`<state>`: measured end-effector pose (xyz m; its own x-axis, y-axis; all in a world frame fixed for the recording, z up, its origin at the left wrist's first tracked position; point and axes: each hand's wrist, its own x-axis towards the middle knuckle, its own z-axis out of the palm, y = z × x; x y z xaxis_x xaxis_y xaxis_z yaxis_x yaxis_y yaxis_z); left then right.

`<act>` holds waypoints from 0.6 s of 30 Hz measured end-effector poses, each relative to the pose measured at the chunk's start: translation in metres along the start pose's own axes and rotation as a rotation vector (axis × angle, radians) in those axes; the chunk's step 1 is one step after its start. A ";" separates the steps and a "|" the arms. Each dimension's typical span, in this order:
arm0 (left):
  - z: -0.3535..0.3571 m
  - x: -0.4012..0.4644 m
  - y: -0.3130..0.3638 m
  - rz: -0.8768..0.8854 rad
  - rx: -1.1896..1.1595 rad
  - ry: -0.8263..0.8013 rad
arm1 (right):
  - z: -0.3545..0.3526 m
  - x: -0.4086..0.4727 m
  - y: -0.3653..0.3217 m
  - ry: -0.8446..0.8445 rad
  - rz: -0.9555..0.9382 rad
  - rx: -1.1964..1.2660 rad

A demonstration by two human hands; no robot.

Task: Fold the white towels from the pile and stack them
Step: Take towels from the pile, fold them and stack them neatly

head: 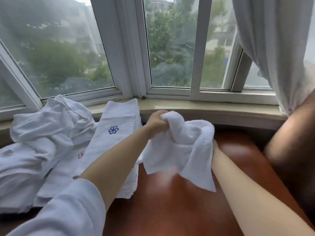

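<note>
The left hand (156, 124) grips a bunched white terry towel (184, 143) above the glossy reddish-brown counter (170, 201); the right hand is hidden behind it, its grip unclear. A crumpled white towel pile (39, 142) lies left of both hands.

Soft, overcast daylight is coming in through the window (167, 48) across the top of the frame, leaving the scene evenly lit but slightly hazy. The glass at upper left is looking milky and washed out. A pale glare is spreading over the glossy red-brown tabletop (170, 193) in the lower centre. Shadows are staying faint. The wide-angle lens is bowing the window frames outward toward the edges. A dark blurred shape (293, 150) at right is sitting out of focus.
</note>
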<state>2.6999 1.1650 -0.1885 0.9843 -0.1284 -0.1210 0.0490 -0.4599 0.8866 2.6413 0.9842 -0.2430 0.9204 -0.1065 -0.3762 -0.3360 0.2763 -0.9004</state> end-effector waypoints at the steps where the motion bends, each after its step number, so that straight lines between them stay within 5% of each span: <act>1: 0.002 0.010 0.005 0.037 0.126 0.139 | -0.005 0.007 0.002 0.051 0.040 0.026; 3: 0.014 0.019 0.001 0.043 0.396 0.389 | -0.015 0.010 0.017 0.176 0.215 0.096; 5: 0.038 0.010 -0.026 -0.022 0.414 0.410 | -0.026 0.007 0.051 0.297 0.317 0.066; 12: 0.116 -0.071 -0.156 -0.565 0.074 -0.090 | -0.036 -0.007 0.124 0.160 0.411 -0.197; 15: 0.123 -0.082 -0.167 -0.606 -0.186 -0.210 | -0.027 -0.009 0.130 0.097 0.387 -0.187; 18: 0.133 -0.078 -0.175 -0.528 -0.117 -0.150 | -0.021 -0.010 0.137 0.045 0.446 -0.134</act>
<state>2.5921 1.1388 -0.3937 0.7866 -0.0345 -0.6165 0.5556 -0.3963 0.7310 2.5818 1.0034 -0.3674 0.6717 -0.0476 -0.7393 -0.7224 0.1792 -0.6679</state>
